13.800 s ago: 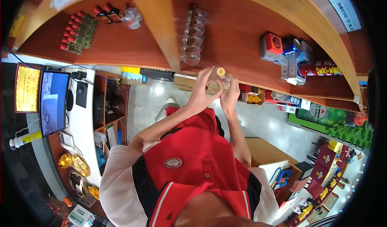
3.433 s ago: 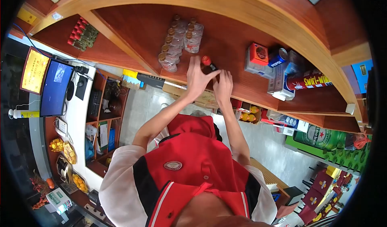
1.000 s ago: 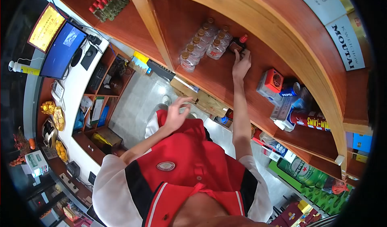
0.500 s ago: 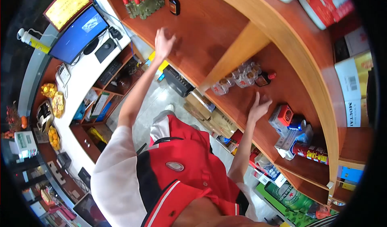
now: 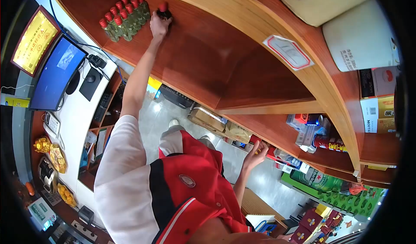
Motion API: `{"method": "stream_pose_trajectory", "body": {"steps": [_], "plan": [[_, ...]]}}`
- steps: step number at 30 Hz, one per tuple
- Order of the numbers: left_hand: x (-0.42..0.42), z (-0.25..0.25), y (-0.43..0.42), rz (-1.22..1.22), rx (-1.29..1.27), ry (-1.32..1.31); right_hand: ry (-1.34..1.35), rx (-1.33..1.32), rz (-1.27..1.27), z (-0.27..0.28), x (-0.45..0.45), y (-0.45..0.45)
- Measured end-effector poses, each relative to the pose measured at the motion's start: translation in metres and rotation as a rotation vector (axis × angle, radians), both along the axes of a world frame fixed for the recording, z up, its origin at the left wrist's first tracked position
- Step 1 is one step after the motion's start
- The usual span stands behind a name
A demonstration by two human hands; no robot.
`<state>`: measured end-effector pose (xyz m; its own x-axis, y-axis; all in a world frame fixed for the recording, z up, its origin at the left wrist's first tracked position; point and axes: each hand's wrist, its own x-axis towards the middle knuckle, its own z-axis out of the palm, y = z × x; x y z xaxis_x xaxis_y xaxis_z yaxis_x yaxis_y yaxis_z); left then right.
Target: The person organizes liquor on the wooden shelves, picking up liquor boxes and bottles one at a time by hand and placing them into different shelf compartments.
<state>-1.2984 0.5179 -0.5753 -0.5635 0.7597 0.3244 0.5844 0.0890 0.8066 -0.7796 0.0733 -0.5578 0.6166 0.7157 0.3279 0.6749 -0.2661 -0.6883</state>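
Observation:
On the upper shelf, my left hand (image 5: 160, 26) is closed around a small dark bottle (image 5: 164, 14) with a red cap, which stands upright on the wood. Just left of it, several small clear bottles (image 5: 125, 21) with red caps stand close together in rows. My right hand (image 5: 255, 156) is below the front edge of the shelf, over the floor. Its fingers are bent and somewhat apart, and I see nothing clearly held in them.
The wooden shelf (image 5: 208, 49) has a divider (image 5: 271, 107). Beyond it are a Pepsi can (image 5: 315, 120), small boxes and a spray can (image 5: 329, 143). A desk with a monitor (image 5: 58, 73) stands left. Cartons (image 5: 207, 119) sit below the shelf.
My left hand has reached forward and closed on the dark bottle. My right hand has drawn back from the right compartment to below the shelf edge. The view has shifted.

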Motion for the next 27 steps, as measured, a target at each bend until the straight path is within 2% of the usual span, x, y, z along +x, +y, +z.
{"method": "stream_pose_trajectory", "body": {"steps": [1, 3, 5, 7, 9, 10, 11, 13, 15, 17, 18, 19, 20, 22, 25, 27], "plan": [[0.000, -0.005, -0.004, 0.003, -0.003, 0.000, 0.000, -0.003, 0.003, 0.000, -0.009, -0.002], [0.004, -0.015, -0.018, 0.005, 0.224, -0.027, 0.040, 0.009, 0.055, -0.001, -0.024, -0.006], [0.024, 0.023, -0.078, -0.047, 0.184, -0.134, 0.010, 0.024, 0.126, -0.008, -0.036, -0.004], [0.039, 0.043, -0.136, -0.077, 0.121, -0.222, 0.097, -0.036, 0.255, -0.004, -0.053, -0.001], [0.040, 0.016, -0.175, -0.201, 0.297, -0.184, 0.059, -0.026, 0.405, -0.008, -0.061, 0.001], [0.053, 0.026, -0.205, -0.374, 0.348, -0.560, 0.087, -0.023, 0.469, -0.009, -0.065, 0.002], [0.062, 0.030, -0.234, -0.419, 0.354, -0.651, 0.117, -0.020, 0.531, -0.007, -0.070, 0.003], [0.083, 0.058, -0.297, -0.383, 0.263, -0.512, 0.059, 0.004, 0.623, 0.000, -0.073, 0.002], [0.109, 0.070, -0.349, -0.403, 0.245, -0.544, -0.097, 0.029, 0.778, 0.005, -0.072, 0.005], [0.141, 0.083, -0.390, -0.371, 0.180, -0.509, -0.070, 0.049, 0.795, 0.010, -0.071, 0.007], [0.158, 0.088, -0.408, -0.372, 0.143, -0.508, -0.038, 0.145, 0.883, 0.015, -0.069, 0.012], [0.177, 0.092, -0.421, -0.384, 0.111, -0.512, -0.018, 0.245, 0.960, 0.020, -0.062, 0.016], [0.200, 0.096, -0.432, -0.403, 0.100, -0.550, -0.022, 0.241, 0.926, 0.024, -0.055, 0.018], [0.239, 0.100, -0.449, -0.431, 0.022, -0.558, 0.016, 0.270, 1.083, 0.030, -0.043, 0.021], [0.304, 0.092, -0.454, -0.543, 0.067, -0.597, -0.012, 0.336, 1.129, 0.033, -0.017, 0.025], [0.350, 0.097, -0.449, -0.543, -0.007, -0.709, 0.006, 0.346, 1.112, 0.033, 0.005, 0.026]]}}
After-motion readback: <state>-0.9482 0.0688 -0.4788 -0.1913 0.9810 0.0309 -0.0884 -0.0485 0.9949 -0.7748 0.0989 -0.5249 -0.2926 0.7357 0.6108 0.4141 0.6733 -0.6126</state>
